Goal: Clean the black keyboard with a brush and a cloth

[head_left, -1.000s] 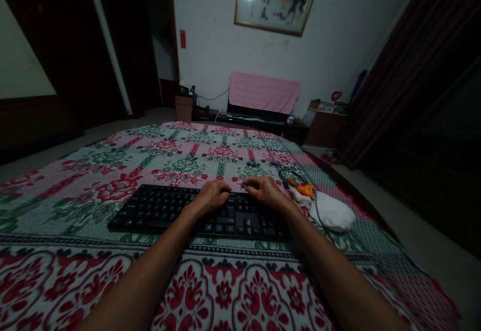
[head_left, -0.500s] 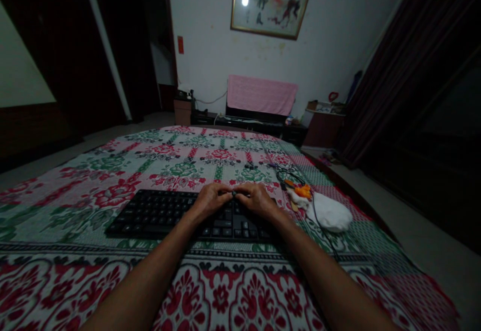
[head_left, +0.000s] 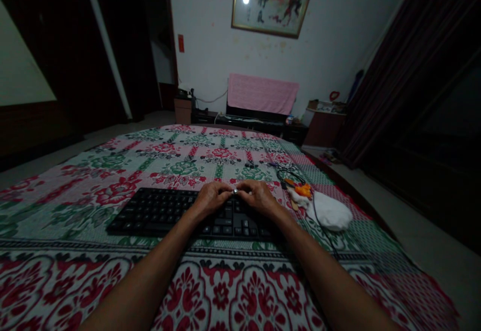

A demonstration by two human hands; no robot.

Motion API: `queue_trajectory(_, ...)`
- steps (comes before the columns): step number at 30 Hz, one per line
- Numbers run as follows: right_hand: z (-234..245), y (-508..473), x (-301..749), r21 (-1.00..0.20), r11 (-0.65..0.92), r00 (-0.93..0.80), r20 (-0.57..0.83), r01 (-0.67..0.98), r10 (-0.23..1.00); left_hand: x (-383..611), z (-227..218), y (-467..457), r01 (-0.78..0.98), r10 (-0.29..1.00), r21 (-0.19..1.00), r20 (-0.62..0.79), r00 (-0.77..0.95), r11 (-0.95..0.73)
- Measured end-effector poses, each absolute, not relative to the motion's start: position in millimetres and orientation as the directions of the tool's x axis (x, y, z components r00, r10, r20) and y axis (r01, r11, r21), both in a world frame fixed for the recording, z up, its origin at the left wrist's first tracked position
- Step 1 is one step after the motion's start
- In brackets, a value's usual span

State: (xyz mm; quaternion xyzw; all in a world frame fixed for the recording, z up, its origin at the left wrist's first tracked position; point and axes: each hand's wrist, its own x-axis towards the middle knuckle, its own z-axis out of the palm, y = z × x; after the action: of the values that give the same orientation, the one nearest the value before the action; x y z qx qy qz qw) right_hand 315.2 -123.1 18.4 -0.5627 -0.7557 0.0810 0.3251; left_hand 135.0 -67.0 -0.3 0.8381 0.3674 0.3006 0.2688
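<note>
A black keyboard (head_left: 158,210) lies flat on the patterned blanket in front of me. Over its upper right part, my left hand (head_left: 212,198) and my right hand (head_left: 257,196) meet with their fingertips close together. Pinched between both sets of fingertips is a tiny piece (head_left: 235,190) with a pale, shiny face; its kind is too small to make out. Both hands are closed, thumbs and index fingers pressed in. My forearms hide part of the keyboard's lower and right portions.
Right of the keyboard lie a white cloth bundle (head_left: 332,211), an orange item (head_left: 302,190) and a black cable (head_left: 317,210). The floral blanket (head_left: 221,276) covers the wide surface. Beyond it stand a low dark cabinet and a screen draped with a pink towel (head_left: 263,93).
The tiny piece between my fingertips looked dark before and now shows a pale, shiny face. My hands have stayed in nearly the same place.
</note>
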Motion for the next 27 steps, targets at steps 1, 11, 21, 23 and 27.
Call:
queue_trajectory(1, 18.9, -122.5, 318.4, -0.494, 0.332, -0.133, 0.394, 0.804, 0.909, 134.7, 0.2, -66.8, 0.469, 0.783, 0.668, 0.293, 0.549, -0.578)
queue_trajectory(11, 18.0, -118.9, 319.1, -0.554, 0.196, -0.097, 0.202, 0.809, 0.975, 135.9, -6.2, -60.8, 0.488, 0.771, 0.637, 0.286, 0.569, -0.597)
queue_trajectory(21, 20.3, -111.8, 319.4, -0.631, 0.083, -0.035, 0.088, 0.771, 0.996, 134.5, 4.0, -67.5, 0.477, 0.735, 0.613, 0.273, 0.62, -0.63)
queue_trajectory(23, 19.6, -111.2, 319.4, -0.647, 0.07, -0.027, 0.077, 0.76, 0.997, 134.3, 4.3, -68.0, 0.479, 0.732, 0.609, 0.266, 0.627, -0.632)
queue_trajectory(27, 20.9, -111.1, 318.1, -0.67, 0.066, -0.033, 0.062, 0.739, 0.998, 133.7, 3.5, -67.8, 0.475, 0.711, 0.584, 0.272, 0.649, -0.658)
